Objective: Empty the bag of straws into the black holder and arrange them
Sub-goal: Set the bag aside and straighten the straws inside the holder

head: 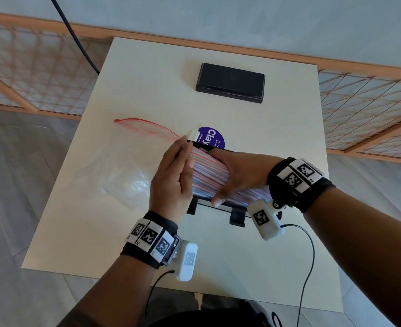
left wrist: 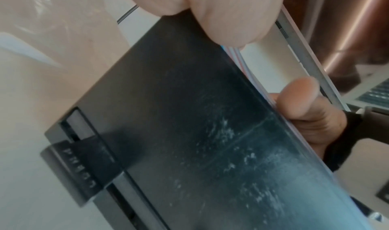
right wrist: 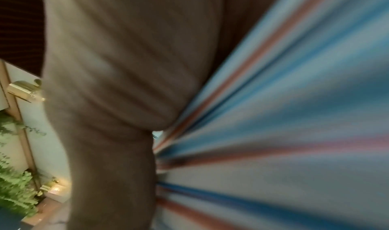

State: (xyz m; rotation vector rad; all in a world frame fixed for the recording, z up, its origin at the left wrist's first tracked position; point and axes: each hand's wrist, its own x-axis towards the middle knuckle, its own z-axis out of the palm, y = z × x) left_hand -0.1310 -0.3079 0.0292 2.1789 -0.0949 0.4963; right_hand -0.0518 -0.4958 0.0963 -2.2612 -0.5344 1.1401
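Observation:
Striped red, blue and white straws (head: 206,173) lie in the black holder (head: 237,218) at the table's middle. My left hand (head: 183,154) stands on edge with straight fingers (left wrist: 221,17) pressed against the left ends of the straws (left wrist: 235,54). My right hand (head: 234,175) lies flat across the top of the pile, its thumb (left wrist: 299,100) at the near wall of the holder (left wrist: 189,117). The right wrist view shows only blurred straws (right wrist: 294,117) beside a finger (right wrist: 109,84). The clear zip bag (head: 124,161) with a red seal lies flat to the left.
A black rectangular box (head: 230,82) sits at the far side of the white table (head: 124,232). A round purple label (head: 212,138) lies just behind the holder. Wooden lattice panels (head: 364,107) flank the table. Cables hang from both wrist cameras.

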